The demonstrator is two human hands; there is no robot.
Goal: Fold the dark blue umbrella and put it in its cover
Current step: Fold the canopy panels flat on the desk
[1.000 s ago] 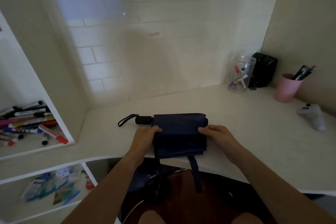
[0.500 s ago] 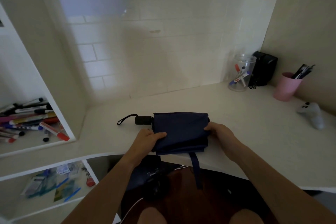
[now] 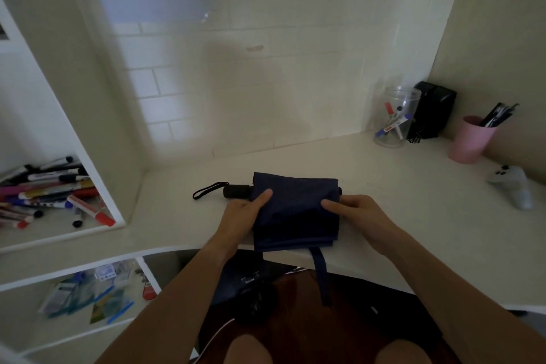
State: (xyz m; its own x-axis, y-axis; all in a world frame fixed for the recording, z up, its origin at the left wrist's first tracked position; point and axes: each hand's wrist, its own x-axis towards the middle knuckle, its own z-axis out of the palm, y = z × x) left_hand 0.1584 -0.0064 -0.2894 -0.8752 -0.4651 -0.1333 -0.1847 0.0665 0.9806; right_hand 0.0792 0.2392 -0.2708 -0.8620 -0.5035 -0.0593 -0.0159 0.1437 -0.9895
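Note:
The dark blue umbrella (image 3: pixel 295 213) lies collapsed on the white desk (image 3: pixel 413 216), its fabric folded into a flat packet. Its black handle (image 3: pixel 236 191) and wrist loop (image 3: pixel 206 190) point left. A fastening strap (image 3: pixel 320 275) hangs over the desk's front edge. My left hand (image 3: pixel 245 216) grips the packet's left edge, thumb on top. My right hand (image 3: pixel 354 213) pinches the fabric at the right edge. A dark blue cloth (image 3: pixel 236 278), perhaps the cover, lies below the desk edge on my lap.
A clear jar of markers (image 3: pixel 394 118), a black box (image 3: pixel 432 109) and a pink cup of pens (image 3: pixel 469 139) stand at the back right. A white controller (image 3: pixel 512 186) lies at the right. A shelf with several markers (image 3: pixel 50 195) is on the left.
Both hands have shifted along the fabric: the left thumb moved up onto the packet, and the right fingers moved inward over its right edge. The umbrella stays in place.

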